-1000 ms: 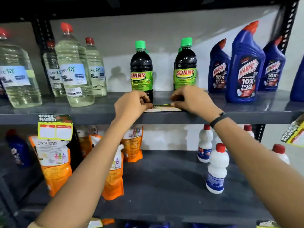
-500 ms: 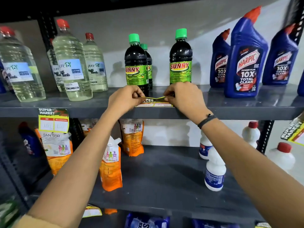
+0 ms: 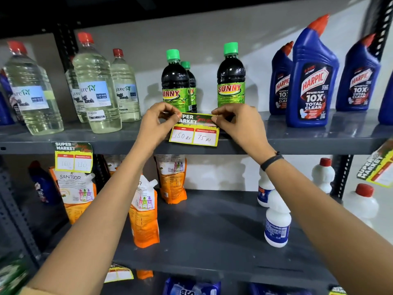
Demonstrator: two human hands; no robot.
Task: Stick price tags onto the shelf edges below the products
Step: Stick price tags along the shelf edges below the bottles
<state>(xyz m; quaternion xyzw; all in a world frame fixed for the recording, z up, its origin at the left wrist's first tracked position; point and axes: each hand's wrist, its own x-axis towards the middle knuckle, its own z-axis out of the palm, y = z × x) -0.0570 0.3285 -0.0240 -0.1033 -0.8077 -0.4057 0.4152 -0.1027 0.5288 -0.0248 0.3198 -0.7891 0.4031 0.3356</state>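
Both forearms reach up from the bottom corners to the upper shelf [image 3: 308, 143]. The left hand [image 3: 158, 122] pinches the tag [image 3: 194, 130] at its top left corner; the right hand [image 3: 236, 124] pinches the top right, fingers closed narrowly on the paper. Held by the top corners, the tag hangs flat and level, its price boxes lying over the shelf's front edge, probably so it can be squared up before pressing. It sits just below the Sunny bottles [image 3: 230, 81], which stand close behind the knuckles, so there is little room to push inward. Along the front edge there is bare room either side; another tag [image 3: 73, 158] hangs well to the left, below the bleach bottles [image 3: 95, 92].
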